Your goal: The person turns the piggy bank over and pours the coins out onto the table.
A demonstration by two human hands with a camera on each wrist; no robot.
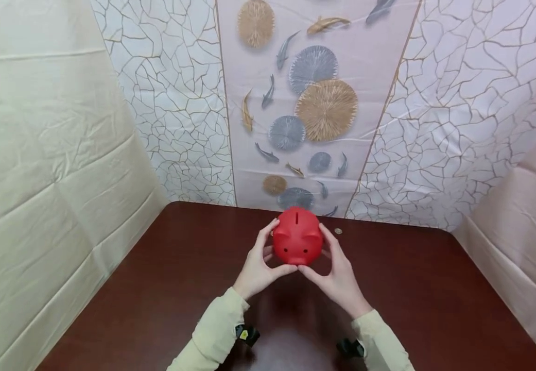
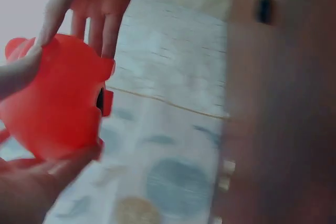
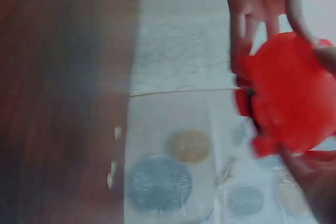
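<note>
A red piggy bank (image 1: pixel 297 236) is held up between both hands, its coin slot on top and its snout toward me. My left hand (image 1: pixel 255 272) grips its left side, fingers along the flank and thumb below the snout. On the opposite side my right hand (image 1: pixel 340 282) mirrors that grip, and the two thumb tips nearly meet. Both wrist views show the piggy bank (image 2: pixel 58 98) raised over the table, with stubby feet and a dark spot on its underside.
A dark brown table (image 1: pixel 170 288) spreads beneath the hands. Near its back edge lies a small coin (image 1: pixel 338 231), and the wrist views show several small pieces along that edge. Patterned cloth (image 1: pixel 291 170) hangs behind, with pale cloth (image 1: pixel 54 180) at the sides.
</note>
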